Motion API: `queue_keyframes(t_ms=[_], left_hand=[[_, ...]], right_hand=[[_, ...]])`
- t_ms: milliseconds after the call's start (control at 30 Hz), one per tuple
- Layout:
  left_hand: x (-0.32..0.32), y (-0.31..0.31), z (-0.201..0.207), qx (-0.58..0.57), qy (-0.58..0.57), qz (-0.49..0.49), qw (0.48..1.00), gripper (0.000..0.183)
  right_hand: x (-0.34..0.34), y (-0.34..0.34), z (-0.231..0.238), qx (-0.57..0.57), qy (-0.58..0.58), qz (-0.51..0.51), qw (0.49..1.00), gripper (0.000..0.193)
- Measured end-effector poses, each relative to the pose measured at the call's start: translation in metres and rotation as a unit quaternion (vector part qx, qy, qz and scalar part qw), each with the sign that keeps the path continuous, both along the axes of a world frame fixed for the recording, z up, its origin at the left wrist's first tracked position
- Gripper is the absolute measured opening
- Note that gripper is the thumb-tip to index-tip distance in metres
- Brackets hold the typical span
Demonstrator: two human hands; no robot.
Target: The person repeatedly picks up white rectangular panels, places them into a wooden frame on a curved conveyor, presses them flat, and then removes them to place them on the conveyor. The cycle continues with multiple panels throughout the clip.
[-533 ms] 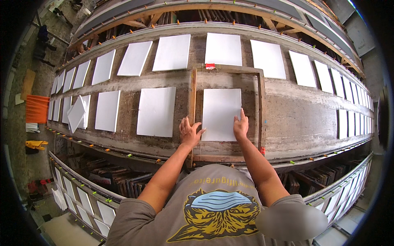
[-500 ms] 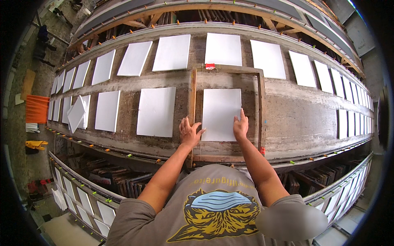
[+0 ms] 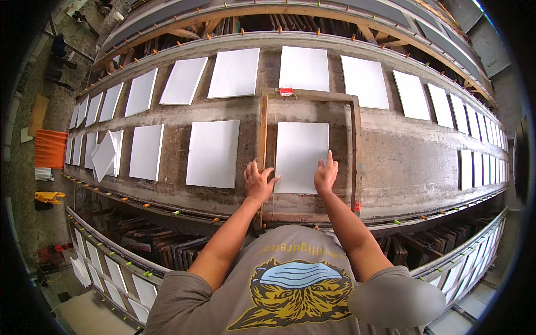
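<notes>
A white rectangular panel (image 3: pixel 301 153) lies flat inside a wooden frame (image 3: pixel 357 139) on the long table. My left hand (image 3: pixel 259 181) rests over the frame's left rail, fingers spread and the thumb reaching to the panel's left edge. At the panel's lower right edge is my right hand (image 3: pixel 326 173), its index finger stretched along that edge and the thumb apart. Neither hand grips the panel. A red tab (image 3: pixel 286 91) hangs on the frame's far rail, and another red mark sits near its lower right corner.
More white panels (image 3: pixel 212 153) lie in two rows along the brown tabletop (image 3: pixel 402 162). Some overlap at the left (image 3: pixel 104 155). Small orange and green clips line the table edges. Lower tables with panels (image 3: pixel 115 272) stand near me, and frames are stacked beneath.
My right hand has slid slightly left and down over the panel's edge. The left hand keeps its place on the frame.
</notes>
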State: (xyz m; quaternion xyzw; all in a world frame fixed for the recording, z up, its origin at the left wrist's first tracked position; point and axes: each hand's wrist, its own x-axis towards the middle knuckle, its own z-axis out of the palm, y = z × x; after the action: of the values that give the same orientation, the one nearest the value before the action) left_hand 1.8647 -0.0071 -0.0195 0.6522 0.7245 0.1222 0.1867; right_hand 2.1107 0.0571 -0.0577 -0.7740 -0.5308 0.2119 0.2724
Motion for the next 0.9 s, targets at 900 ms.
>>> queue_keyframes(t_ms=[900], left_hand=[[0.075,0.067,-0.010,0.030,0.024,-0.138,0.990,0.066]], right_hand=[[-0.002,0.024,0.027,0.000,-0.202,0.259,0.944,0.067]])
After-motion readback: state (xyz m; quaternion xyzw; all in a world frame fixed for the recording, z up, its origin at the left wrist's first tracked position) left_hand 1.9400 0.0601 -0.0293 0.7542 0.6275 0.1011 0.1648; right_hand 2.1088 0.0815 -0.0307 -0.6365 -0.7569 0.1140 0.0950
